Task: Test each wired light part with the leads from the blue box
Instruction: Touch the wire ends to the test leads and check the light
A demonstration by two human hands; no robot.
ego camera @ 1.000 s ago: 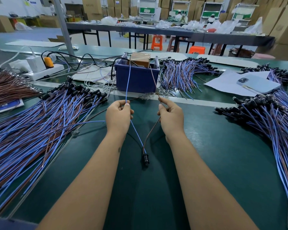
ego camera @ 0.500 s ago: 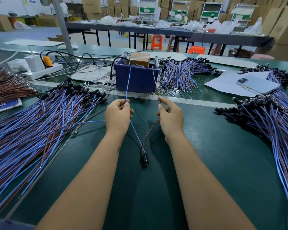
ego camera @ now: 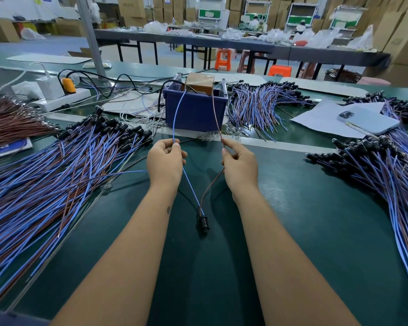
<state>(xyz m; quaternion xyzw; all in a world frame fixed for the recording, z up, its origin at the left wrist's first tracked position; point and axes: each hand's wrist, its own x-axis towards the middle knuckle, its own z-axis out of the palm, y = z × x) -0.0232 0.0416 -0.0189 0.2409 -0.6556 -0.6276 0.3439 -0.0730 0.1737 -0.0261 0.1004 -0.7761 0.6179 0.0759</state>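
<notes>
Left hand (ego camera: 165,161): fingers and thumb pinched on the blue lead (ego camera: 177,114) where it meets the part's blue wire (ego camera: 190,189). Right hand (ego camera: 239,164): the same pinch, on the brown lead (ego camera: 216,114) and the part's brown wire (ego camera: 210,187). Hands held apart, level, raised off the surface (ego camera: 316,231). Probably each pinch presses bare wire end to lead tip, and the gap between hands keeps the two contacts from touching each other.

Light part (ego camera: 203,222): small black holder hanging or resting low between the forearms, its two wires rising in a V to the hands. Placed there it faces the person, so any glow would be easy to read. No glow can be made out from this angle.

Both leads arc up and back to the blue box (ego camera: 194,112), which sits just beyond the hands with a brown block inside.

Left pile (ego camera: 45,175): large fan of blue and brown wired parts, within reach of the left hand. Right pile (ego camera: 386,172): similar heap near the right hand. One is likely untested stock, the other finished; which is which, cannot tell. Another bundle (ego camera: 262,107) lies just right of the box.

Phone (ego camera: 369,122) on paper, far right. Power strip (ego camera: 61,98) far left, probably feeding the box.
</notes>
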